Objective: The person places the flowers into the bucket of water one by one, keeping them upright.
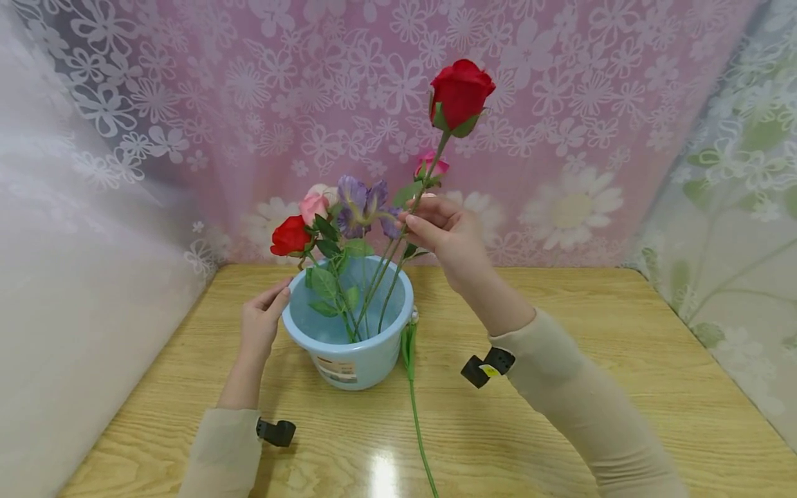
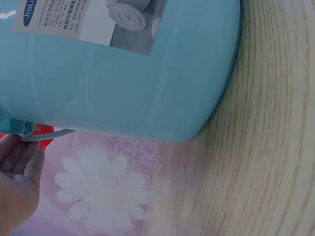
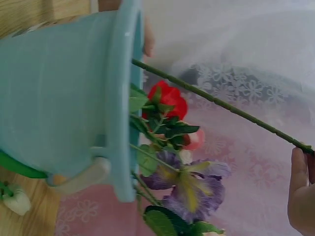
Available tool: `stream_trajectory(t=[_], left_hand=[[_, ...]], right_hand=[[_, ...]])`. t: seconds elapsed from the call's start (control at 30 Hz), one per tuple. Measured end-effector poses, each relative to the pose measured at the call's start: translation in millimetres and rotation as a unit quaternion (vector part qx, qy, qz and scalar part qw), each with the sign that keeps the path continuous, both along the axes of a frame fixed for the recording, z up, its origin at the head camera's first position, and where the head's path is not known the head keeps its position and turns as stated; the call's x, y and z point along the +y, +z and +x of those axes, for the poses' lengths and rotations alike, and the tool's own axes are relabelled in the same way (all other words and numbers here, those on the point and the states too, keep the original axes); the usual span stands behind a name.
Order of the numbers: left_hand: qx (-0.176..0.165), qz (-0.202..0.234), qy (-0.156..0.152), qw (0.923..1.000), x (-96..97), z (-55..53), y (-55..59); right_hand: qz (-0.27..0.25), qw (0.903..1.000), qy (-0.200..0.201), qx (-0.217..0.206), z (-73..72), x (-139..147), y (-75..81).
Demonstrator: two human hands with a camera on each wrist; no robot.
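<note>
A light blue bucket (image 1: pixel 349 373) stands on the wooden table with several artificial flowers in it. My left hand (image 1: pixel 261 321) holds the bucket at its left rim, fingertips by the handle (image 2: pixel 54 134) in the left wrist view. My right hand (image 1: pixel 451 238) pinches the stem (image 3: pixel 221 103) of a tall red rose (image 1: pixel 462 93) between thumb and fingers. The rose leans up to the right, its stem reaching down into the bucket. A purple iris (image 1: pixel 361 207), a shorter red flower (image 1: pixel 290 236), a light pink rose (image 1: pixel 313 207) and a deep pink rose (image 1: pixel 432 164) also stand in it.
A white flower (image 3: pixel 18 201) with a green stem (image 1: pixel 418 422) lies on the table (image 1: pixel 548 415) just right of the bucket. Pink flowered curtain (image 1: pixel 349 83) hangs behind the table, with pale sheeting (image 1: pixel 93 290) at the left.
</note>
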State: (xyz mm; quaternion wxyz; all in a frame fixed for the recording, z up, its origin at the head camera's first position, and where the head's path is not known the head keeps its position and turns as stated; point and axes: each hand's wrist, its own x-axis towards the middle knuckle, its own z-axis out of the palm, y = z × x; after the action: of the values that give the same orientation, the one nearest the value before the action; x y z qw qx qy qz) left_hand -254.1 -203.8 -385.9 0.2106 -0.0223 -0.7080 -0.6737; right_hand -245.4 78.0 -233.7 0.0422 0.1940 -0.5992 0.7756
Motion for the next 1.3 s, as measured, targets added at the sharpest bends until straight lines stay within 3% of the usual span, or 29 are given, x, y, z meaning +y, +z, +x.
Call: stream_trajectory(t=[0.33, 0.53, 0.87, 1.3], left_hand=[[-0.002, -0.008, -0.001, 1.0000, -1.2, 0.9, 1.5], [-0.007, -0.008, -0.007, 0.9999, -1.2, 0.5, 0.8], [-0.008, -0.006, -0.011, 0.9999, -1.4, -0.3, 0.0], [-0.010, -0.008, -0.007, 0.9999, -1.8, -0.4, -1.6]], right_hand=[[0.078, 0.9967, 0.023, -0.002, -4.4, -19, -39.0], [0.139, 0.9895, 0.038, -0.016, -4.7, -30, -56.5], [0.241, 0.9695, 0.043, 0.002, -2.2, -43, -75.9], [0.362, 0.9284, 0.065, 0.049, -11.8, -60, -84.0]])
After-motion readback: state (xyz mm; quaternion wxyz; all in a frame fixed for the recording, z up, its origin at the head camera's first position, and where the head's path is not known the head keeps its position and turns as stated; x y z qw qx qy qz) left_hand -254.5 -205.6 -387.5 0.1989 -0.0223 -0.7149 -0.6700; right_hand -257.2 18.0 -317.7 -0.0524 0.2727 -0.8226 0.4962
